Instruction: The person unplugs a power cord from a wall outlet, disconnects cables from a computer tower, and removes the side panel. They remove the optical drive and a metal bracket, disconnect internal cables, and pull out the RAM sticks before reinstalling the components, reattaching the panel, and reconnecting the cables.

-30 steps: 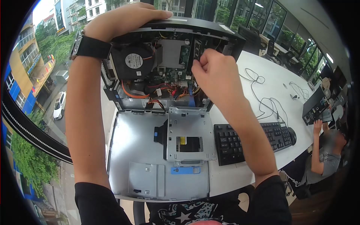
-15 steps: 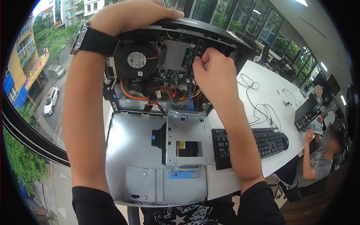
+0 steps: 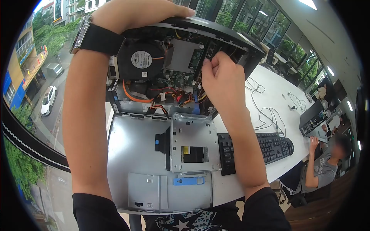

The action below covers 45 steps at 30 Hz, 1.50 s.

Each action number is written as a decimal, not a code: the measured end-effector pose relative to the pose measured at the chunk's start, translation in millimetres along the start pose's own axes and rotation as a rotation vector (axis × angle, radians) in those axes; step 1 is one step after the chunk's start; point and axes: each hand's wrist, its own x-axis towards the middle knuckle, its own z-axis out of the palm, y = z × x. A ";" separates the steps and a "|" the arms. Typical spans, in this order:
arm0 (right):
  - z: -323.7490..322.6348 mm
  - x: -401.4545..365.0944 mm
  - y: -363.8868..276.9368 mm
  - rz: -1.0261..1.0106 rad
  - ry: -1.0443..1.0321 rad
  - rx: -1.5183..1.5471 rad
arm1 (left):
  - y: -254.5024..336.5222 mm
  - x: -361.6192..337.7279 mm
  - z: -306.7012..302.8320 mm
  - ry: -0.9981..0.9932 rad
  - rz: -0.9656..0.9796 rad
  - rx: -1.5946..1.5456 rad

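An open computer case [image 3: 254,57] stands upright on the table, its inside facing me. My left hand [image 3: 165,9] rests over the top edge of the case, and most of its fingers are hidden behind that edge. At the right side of the circuit board [image 3: 179,79], beside the long dark slots, my right hand [image 3: 223,71] has its fingers pinched together; what they hold, if anything, is hidden. Left of it are the round black fan [image 3: 141,60] and a grey metal plate [image 3: 179,56]. Orange, red and black cables [image 3: 181,99] run below the board.
A metal side panel [image 3: 135,150] lies in front of the case, bearing a drive bracket [image 3: 192,161] with a blue latch [image 3: 189,181]. A black keyboard [image 3: 273,146] and loose cables [image 3: 266,111] lie right. Another person [image 3: 322,169] sits at a second computer [image 3: 314,117].
My right hand has shifted slightly right and down, its fingers still together beside the slots. The case's top right corner appears a little further right. The other person's raised hand has moved slightly.
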 end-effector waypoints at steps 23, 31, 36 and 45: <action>4.4 5.2 -3.3 0.023 0.007 -0.037 | 11.2 -9.4 -24.7 -0.188 0.387 0.397; 6.7 8.7 -2.0 0.028 -0.003 -0.028 | 6.7 -3.7 -20.2 -0.188 0.370 0.416; 8.7 10.6 -2.3 0.040 -0.005 -0.036 | 16.0 -12.9 -25.6 -0.200 0.358 0.387; 14.8 11.8 5.5 0.061 -0.005 -0.044 | 28.2 -28.0 -31.6 -0.136 -0.076 0.094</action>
